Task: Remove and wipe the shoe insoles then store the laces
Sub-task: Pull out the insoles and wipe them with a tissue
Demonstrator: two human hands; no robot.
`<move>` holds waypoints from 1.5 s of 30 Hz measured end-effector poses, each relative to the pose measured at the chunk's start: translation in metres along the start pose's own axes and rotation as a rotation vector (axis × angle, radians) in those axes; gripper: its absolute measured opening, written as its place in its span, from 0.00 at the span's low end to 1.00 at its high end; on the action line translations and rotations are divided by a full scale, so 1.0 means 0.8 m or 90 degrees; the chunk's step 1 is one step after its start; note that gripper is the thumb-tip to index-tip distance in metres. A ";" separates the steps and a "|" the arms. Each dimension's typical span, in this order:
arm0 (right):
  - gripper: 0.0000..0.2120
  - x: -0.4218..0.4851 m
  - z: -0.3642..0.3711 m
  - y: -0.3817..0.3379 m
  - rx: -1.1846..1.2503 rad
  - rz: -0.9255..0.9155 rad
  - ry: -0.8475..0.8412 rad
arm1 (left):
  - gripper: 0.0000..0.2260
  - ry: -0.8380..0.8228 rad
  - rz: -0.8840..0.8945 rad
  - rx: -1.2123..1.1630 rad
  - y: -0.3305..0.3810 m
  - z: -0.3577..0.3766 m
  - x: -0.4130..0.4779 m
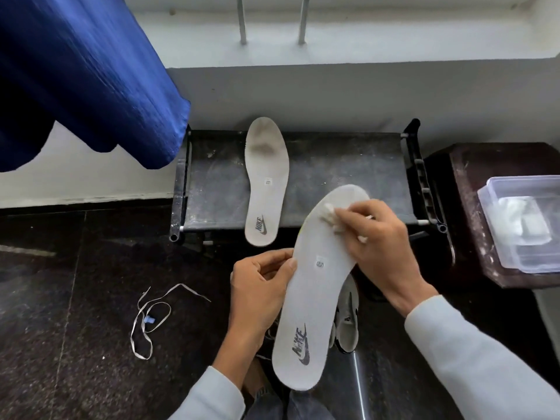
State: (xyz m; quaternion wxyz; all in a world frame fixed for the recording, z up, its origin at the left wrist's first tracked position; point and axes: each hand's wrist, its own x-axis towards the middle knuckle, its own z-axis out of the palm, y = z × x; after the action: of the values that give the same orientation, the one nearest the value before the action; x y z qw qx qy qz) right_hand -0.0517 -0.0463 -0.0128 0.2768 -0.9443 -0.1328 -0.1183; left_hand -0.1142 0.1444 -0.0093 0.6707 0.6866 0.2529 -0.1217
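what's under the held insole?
Under the held insole, a grey shoe shows on the dark floor by its right edge. The insole covers the rest of it.

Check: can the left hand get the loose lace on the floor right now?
Probably not yet: the left hand is gripping the insole being wiped. The lace lies unobstructed on the floor to its left.

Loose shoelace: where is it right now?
Head view: the shoelace lies tangled on the dark floor, lower left, left of the left hand.
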 end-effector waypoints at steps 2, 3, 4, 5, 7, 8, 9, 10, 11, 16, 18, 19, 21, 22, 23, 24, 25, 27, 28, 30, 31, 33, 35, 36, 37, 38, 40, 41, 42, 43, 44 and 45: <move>0.05 -0.004 -0.006 0.029 -0.020 0.098 0.046 | 0.07 -0.007 -0.004 0.026 -0.008 0.003 -0.009; 0.06 -0.008 -0.012 0.037 -0.026 0.143 0.068 | 0.07 -0.009 -0.010 0.036 -0.011 0.005 -0.014; 0.07 -0.015 -0.019 0.040 -0.028 0.181 0.092 | 0.07 -0.013 -0.014 0.047 -0.015 0.006 -0.018; 0.07 -0.022 -0.026 0.036 -0.020 0.204 0.115 | 0.07 -0.015 -0.016 0.056 -0.018 0.008 -0.022; 0.07 -0.042 -0.028 0.018 0.010 0.178 0.120 | 0.08 -0.016 -0.020 0.071 -0.024 0.011 -0.028; 0.07 -0.053 -0.024 0.007 0.028 0.132 0.097 | 0.08 -0.015 -0.018 0.077 -0.026 0.012 -0.030; 0.08 -0.063 -0.018 -0.001 0.045 0.078 0.057 | 0.08 -0.014 -0.014 0.082 -0.027 0.013 -0.032; 0.10 -0.071 -0.010 -0.006 0.049 0.026 0.011 | 0.08 -0.013 -0.009 0.085 -0.028 0.014 -0.034; 0.10 -0.073 -0.003 -0.003 0.041 -0.014 -0.023 | 0.08 -0.011 -0.004 0.087 -0.028 0.014 -0.035; 0.08 -0.008 0.000 0.058 -0.014 0.089 0.033 | 0.07 0.023 0.017 0.078 -0.016 0.014 -0.023; 0.10 0.028 -0.013 0.081 -0.043 0.162 0.095 | 0.07 0.037 0.018 0.071 -0.011 0.015 -0.013; 0.11 0.041 -0.020 0.084 -0.045 0.180 0.137 | 0.08 0.043 0.018 0.065 -0.008 0.016 -0.008; 0.11 0.053 -0.030 0.066 -0.016 0.161 0.203 | 0.08 0.055 0.024 0.056 -0.003 0.019 0.000; 0.10 0.052 -0.032 0.051 -0.001 0.116 0.209 | 0.08 0.060 0.028 0.051 -0.001 0.021 0.004; 0.09 0.044 -0.032 0.034 0.008 0.047 0.191 | 0.08 0.062 0.029 0.048 0.000 0.023 0.006; 0.08 0.032 -0.031 0.020 0.020 -0.037 0.150 | 0.08 0.062 0.030 0.045 0.002 0.025 0.008; 0.09 0.017 -0.028 0.010 0.032 -0.115 0.090 | 0.08 0.060 0.031 0.042 0.003 0.027 0.008; 0.10 -0.006 -0.021 0.014 0.023 -0.194 -0.031 | 0.08 0.048 0.033 0.041 0.004 0.030 0.007; 0.10 -0.010 -0.018 0.026 0.010 -0.175 -0.055 | 0.07 0.042 0.035 0.042 0.004 0.032 0.005; 0.09 -0.008 -0.019 0.057 -0.009 -0.031 -0.003 | 0.07 0.034 0.037 0.049 0.004 0.034 0.002; 0.07 -0.005 -0.024 0.072 -0.027 0.056 0.051 | 0.07 0.031 0.036 0.053 0.004 0.036 0.001; 0.08 0.000 -0.046 0.090 -0.046 0.196 0.151 | 0.07 0.027 0.027 0.050 0.003 0.039 0.000; 0.09 -0.003 -0.064 0.082 -0.048 0.237 0.214 | 0.07 0.024 0.021 0.045 0.003 0.044 -0.002; 0.09 -0.008 -0.069 0.068 -0.049 0.211 0.222 | 0.07 0.022 0.020 0.045 0.003 0.047 -0.002; 0.08 -0.015 -0.070 0.052 -0.040 0.162 0.209 | 0.07 0.019 0.019 0.048 0.002 0.050 -0.004; 0.07 -0.026 -0.068 0.036 -0.022 0.102 0.180 | 0.07 0.014 0.019 0.050 0.001 0.052 -0.005; 0.09 -0.051 -0.063 0.009 0.009 -0.013 0.100 | 0.07 0.000 0.019 0.058 0.000 0.057 -0.009; 0.10 -0.062 -0.061 0.004 0.011 -0.050 0.075 | 0.07 -0.008 0.022 0.066 -0.001 0.060 -0.011; 0.10 -0.070 -0.059 0.003 0.011 -0.061 0.064 | 0.07 -0.016 0.025 0.075 -0.001 0.062 -0.013; 0.10 -0.075 -0.058 0.007 0.018 -0.050 0.057 | 0.07 -0.023 0.028 0.082 -0.002 0.063 -0.015; 0.10 -0.077 -0.057 0.014 0.026 -0.024 0.052 | 0.07 -0.029 0.028 0.087 -0.002 0.064 -0.018; 0.10 -0.077 -0.056 0.024 0.024 0.010 0.052 | 0.07 -0.034 0.027 0.089 -0.002 0.066 -0.019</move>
State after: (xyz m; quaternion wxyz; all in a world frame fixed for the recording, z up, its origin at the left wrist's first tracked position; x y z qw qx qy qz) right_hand -0.1103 -0.0985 -0.0036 0.3009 -0.9342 -0.1165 -0.1524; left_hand -0.1189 0.0900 -0.0069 0.6302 0.7334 0.2110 -0.1432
